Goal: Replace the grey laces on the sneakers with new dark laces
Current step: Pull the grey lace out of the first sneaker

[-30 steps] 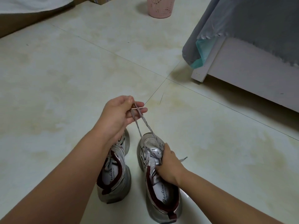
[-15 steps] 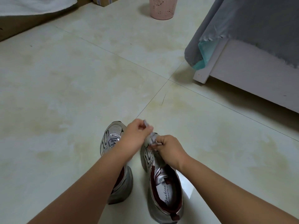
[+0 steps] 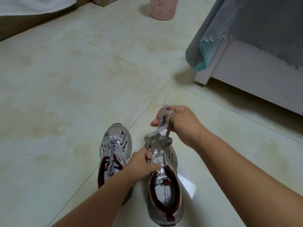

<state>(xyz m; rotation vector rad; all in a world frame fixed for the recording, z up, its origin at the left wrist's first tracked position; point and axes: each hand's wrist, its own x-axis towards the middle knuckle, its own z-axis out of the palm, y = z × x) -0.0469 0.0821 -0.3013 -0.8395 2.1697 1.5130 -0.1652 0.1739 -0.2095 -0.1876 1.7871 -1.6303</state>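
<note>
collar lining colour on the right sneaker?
Dark maroon, on the right sneaker; clearest in the head view, the only one.

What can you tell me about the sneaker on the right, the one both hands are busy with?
The silver mesh sneaker with dark red lining stands upright on the pale tiled floor, toe pointing away, beside its still-laced twin. Its printed white insole shows. Its flat grey lace is largely loosened and bunched over the toe. The left hand holds the eyelet area; the right hand grips the lace, lifted above.

Silver sneakers (image 3: pixel 164 169) – maroon-lined; grey lace (image 3: pixel 161 126); pink bin (image 3: pixel 163 8)
</note>
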